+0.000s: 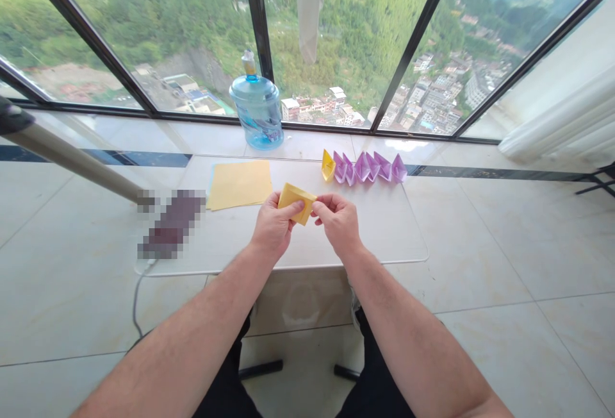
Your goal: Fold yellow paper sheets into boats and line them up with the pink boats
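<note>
A small folded piece of yellow paper (296,202) is held up over the white table between both hands. My left hand (275,225) grips it from the left, with the thumb lying across its front face. The fingertips of my right hand (336,219) pinch its right corner. Behind my hands, a stack of flat yellow paper sheets (240,184) lies on the table to the left. At the back right stands a row of folded paper boats, with one yellow boat (327,166) at the left end and several purple boats (362,168) beside it.
The low white table (384,225) has a blurred-out dark object (173,224) with a cable at its left edge. A blue water jug (258,110) stands behind it by the window. A grey pole (81,152) slants in from the left; a white curtain (562,91) hangs at right.
</note>
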`<state>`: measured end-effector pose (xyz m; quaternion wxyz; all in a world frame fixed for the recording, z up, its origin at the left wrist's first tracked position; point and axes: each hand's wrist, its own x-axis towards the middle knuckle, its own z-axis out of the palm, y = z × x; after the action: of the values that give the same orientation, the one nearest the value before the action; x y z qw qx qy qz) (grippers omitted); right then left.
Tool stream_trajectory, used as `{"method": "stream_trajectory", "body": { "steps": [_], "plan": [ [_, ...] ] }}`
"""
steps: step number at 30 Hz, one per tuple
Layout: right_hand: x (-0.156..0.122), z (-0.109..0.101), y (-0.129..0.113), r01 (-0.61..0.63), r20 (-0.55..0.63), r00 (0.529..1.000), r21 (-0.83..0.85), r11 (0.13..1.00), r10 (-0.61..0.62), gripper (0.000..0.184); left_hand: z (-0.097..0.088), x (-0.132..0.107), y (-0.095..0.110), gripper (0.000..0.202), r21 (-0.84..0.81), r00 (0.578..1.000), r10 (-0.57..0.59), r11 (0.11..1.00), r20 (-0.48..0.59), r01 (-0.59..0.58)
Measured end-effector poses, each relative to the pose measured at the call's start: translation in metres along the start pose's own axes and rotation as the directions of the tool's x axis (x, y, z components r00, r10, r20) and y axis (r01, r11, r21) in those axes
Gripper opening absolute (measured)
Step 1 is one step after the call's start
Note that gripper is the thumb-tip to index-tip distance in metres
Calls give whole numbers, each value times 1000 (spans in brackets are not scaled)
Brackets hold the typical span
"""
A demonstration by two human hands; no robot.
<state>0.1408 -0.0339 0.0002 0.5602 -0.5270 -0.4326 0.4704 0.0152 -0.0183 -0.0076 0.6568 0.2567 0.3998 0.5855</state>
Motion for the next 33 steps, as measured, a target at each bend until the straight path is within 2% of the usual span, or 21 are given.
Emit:
{"method": "stream_trajectory", "body": {
  "steps": [5, 15, 22, 33],
  "plan": [
    [1, 0, 1, 10, -16, 1000, -29, 1000, -10, 26, 2, -1, 0, 46, 9, 1000, 16, 1000, -15, -16],
    [3, 0, 3, 13, -42, 999, -50, 999, -15, 25, 4, -4, -3, 48, 47, 1000, 15, 999, -12, -14],
    [1, 0, -1, 13, -54, 998, -36, 999, -15, 28, 4, -2, -9, 44, 141, 992, 113, 984, -50, -105],
    [6, -1, 2, 20, -67, 998, -24, 1000, -21, 25, 2, -4, -10, 43, 183, 994, 109, 977, -2, -106]
  ]
}}
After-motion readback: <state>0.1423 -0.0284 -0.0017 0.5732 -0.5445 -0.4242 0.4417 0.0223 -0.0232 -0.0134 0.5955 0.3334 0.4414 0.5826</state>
